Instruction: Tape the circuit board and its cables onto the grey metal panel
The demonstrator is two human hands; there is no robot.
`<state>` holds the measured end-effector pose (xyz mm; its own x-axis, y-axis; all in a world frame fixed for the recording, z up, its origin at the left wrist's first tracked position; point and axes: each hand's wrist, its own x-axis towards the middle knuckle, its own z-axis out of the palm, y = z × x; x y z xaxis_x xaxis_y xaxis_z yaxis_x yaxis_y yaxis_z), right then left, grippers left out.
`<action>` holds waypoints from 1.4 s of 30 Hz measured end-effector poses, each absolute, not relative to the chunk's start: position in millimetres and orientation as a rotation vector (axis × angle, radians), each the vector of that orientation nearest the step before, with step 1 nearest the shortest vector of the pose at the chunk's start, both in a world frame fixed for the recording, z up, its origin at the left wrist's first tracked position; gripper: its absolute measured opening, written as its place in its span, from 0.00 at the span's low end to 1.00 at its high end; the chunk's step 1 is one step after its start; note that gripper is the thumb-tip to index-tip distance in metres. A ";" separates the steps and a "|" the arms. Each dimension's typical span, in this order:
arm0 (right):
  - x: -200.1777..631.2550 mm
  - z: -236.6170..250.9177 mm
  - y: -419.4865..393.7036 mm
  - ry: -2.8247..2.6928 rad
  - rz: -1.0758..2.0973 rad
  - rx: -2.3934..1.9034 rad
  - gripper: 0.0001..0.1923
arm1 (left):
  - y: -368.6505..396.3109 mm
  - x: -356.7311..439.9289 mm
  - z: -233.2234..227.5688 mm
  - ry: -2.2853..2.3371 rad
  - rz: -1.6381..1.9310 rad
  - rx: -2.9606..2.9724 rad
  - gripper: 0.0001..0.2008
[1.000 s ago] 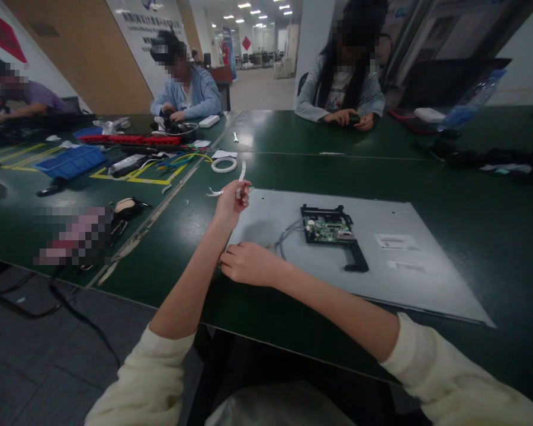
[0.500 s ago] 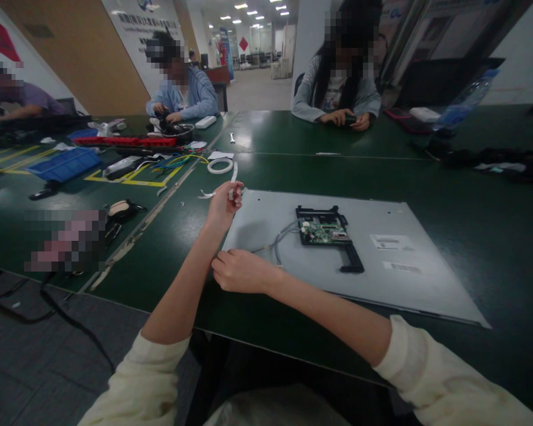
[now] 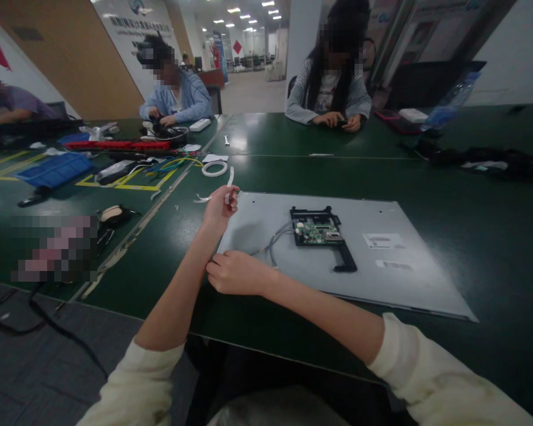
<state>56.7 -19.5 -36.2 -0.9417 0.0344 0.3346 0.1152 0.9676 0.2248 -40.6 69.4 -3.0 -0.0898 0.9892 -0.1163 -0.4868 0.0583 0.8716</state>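
A grey metal panel (image 3: 382, 278) lies flat on the green table (image 3: 493, 207). On it sits a green circuit board (image 3: 315, 231) in a black bracket, with grey wires (image 3: 273, 242) running toward its near left corner. My left hand (image 3: 220, 207) is raised over the panel's far left corner and pinches a short white strip of tape (image 3: 230, 177). My right hand (image 3: 235, 272) rests closed at the panel's near left corner, by the wire ends; what its fingers grip is hidden.
A white tape roll (image 3: 214, 168) lies beyond my left hand. Left of the table seam are a blue tray (image 3: 48, 168), red bar (image 3: 119, 144), cables and tools. Two people sit across the table, a third at far left. A water bottle (image 3: 446, 106) lies far right.
My hands keep their pose; the view has drifted, so everything sits slightly further left in frame. The tape strip stays pinched in my left hand.
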 end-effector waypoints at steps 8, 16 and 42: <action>66.4 -31.5 -16.1 -2.719 -0.332 -0.319 0.12 | 67.0 -40.6 -1.1 0.940 1.425 0.701 0.01; 69.7 -30.4 -10.8 -2.859 -0.265 -0.339 0.09 | 67.2 -40.3 -2.8 0.944 1.429 0.702 0.02; 263.2 -32.9 3.3 -2.614 0.155 -1.468 0.30 | 67.0 -36.4 -9.3 0.960 1.382 0.751 0.03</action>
<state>263.2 3.3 -32.9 -0.5145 0.8545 0.0711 0.8402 0.5190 -0.1573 -36.4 67.0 -9.3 -0.0582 0.9918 -0.1142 -0.4533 0.0756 0.8881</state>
